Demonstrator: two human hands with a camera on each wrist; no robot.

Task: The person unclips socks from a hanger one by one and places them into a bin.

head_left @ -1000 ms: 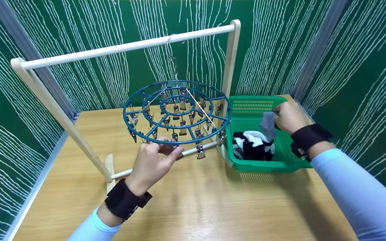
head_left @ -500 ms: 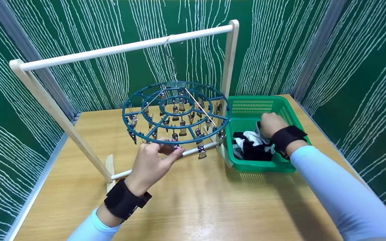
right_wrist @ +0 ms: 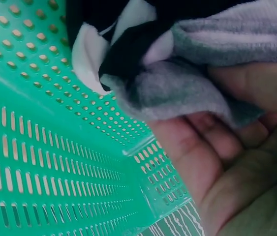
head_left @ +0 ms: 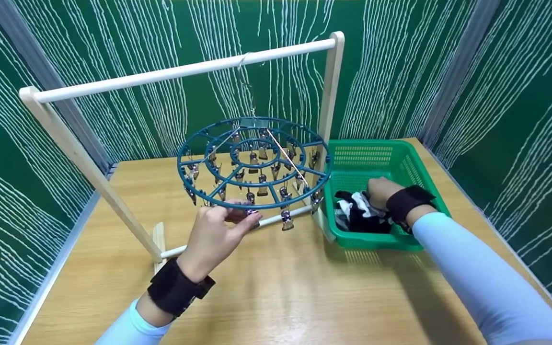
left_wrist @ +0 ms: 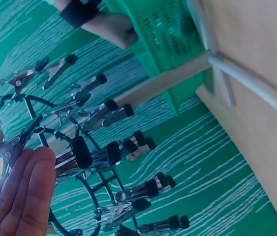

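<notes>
A round blue clip hanger (head_left: 269, 206) with several metal clips hangs in the middle of the head view. My left hand (head_left: 218, 227) is at its front edge, thumb and fingers pinching a clip (left_wrist: 13, 147), as the left wrist view shows. Over at the right, my right hand (head_left: 382, 192) reaches down into the green basket (head_left: 376, 239). In the right wrist view its thumb and fingers grip a grey sock (right_wrist: 177, 88). Black and white pieces of cloth (right_wrist: 91, 59) lie against the sock in the basket.
A wooden rack with a white top bar (head_left: 161, 73) carries the hanger by a metal hook (head_left: 240, 72). Its right post (head_left: 331, 86) stands between hanger and basket. Everything rests on a wooden table (head_left: 276, 297), with green patterned walls (head_left: 386, 62) around it.
My right hand has lowered the grey sock from above the basket, moving left and down to the cloth pile. My left hand stays at the same clip.
</notes>
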